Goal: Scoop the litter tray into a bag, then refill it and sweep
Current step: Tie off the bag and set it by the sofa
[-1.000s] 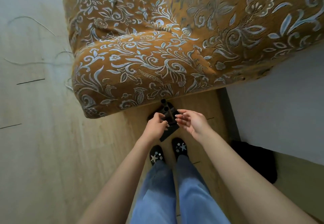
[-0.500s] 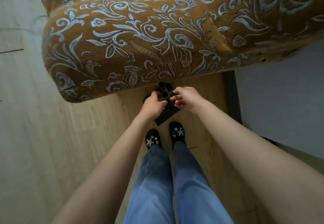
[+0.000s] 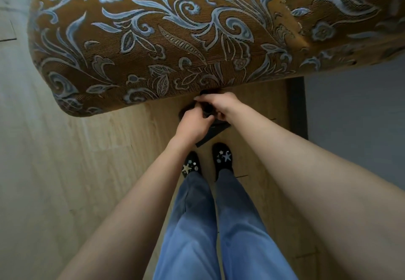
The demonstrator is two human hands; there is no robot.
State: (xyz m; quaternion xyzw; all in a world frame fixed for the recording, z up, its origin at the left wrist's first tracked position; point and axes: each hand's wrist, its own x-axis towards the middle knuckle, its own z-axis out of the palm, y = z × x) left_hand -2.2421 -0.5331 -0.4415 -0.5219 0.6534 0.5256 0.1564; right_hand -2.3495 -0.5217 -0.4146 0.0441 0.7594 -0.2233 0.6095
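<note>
Black object (image 3: 217,128), largely covered by left hand (image 3: 192,124) and right hand (image 3: 221,104), cannot be identified; sofa (image 3: 175,27) is cropped at 12 o'clock.

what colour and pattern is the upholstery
The upholstery is golden brown with pale blue floral and leaf scrolls, best seen in the head view.

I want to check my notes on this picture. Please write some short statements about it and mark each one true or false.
1. The left hand and the right hand both grip the black object. True.
2. The trousers are red. False: the jeans are blue.
3. The sofa cover is plain grey. False: the sofa is brown with a pale blue flower pattern.
4. The black slippers carry star shapes. True.
</note>
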